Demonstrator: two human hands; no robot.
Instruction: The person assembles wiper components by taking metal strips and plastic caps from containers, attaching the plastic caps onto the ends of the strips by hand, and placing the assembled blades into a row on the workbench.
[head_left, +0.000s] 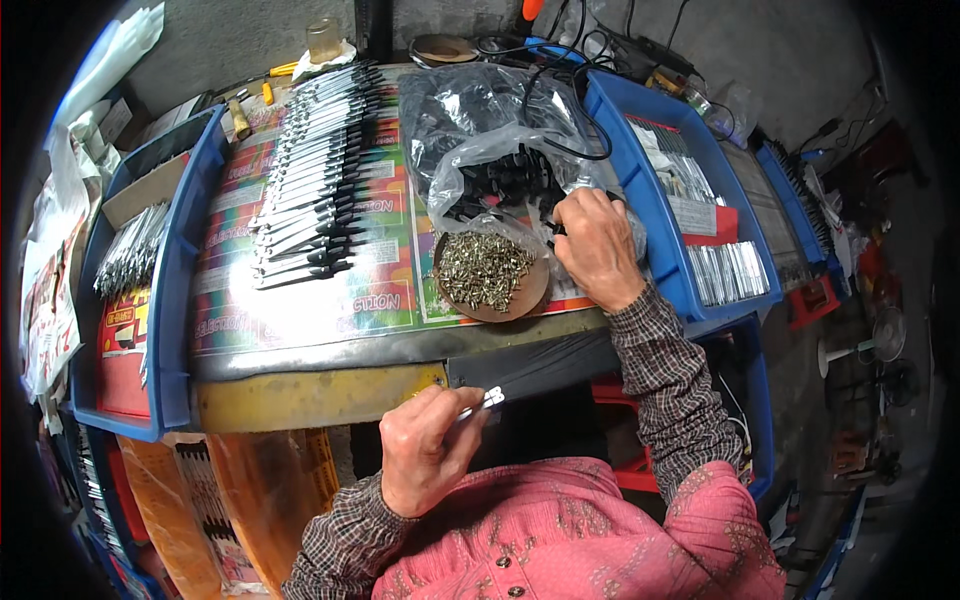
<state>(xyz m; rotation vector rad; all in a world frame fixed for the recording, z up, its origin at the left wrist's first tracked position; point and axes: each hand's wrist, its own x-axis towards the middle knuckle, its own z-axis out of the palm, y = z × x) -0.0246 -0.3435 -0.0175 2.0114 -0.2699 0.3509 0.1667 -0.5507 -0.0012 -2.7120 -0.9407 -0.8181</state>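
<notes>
My left hand [428, 448] is closed in front of the table edge. White pen barrels [491, 398] poke out past its thumb and fingertips; the rest of them is hidden in the palm. My right hand [597, 245] reaches over the table, its fingers pinched together at the side of a clear plastic bag [455, 165] of black pen parts [515, 178]. Something dark shows at those fingertips, too small to name. Just left of this hand stands a round dish [525, 297] heaped with small brassy metal pieces [482, 268].
A long row of black-and-silver pens [318, 175] lies on the colourful table sheet [360, 300]. Blue trays flank it: a left tray [178, 340] with pens, and a right tray [745, 270] with silver barrels. A black cable [605, 140] loops over the bag.
</notes>
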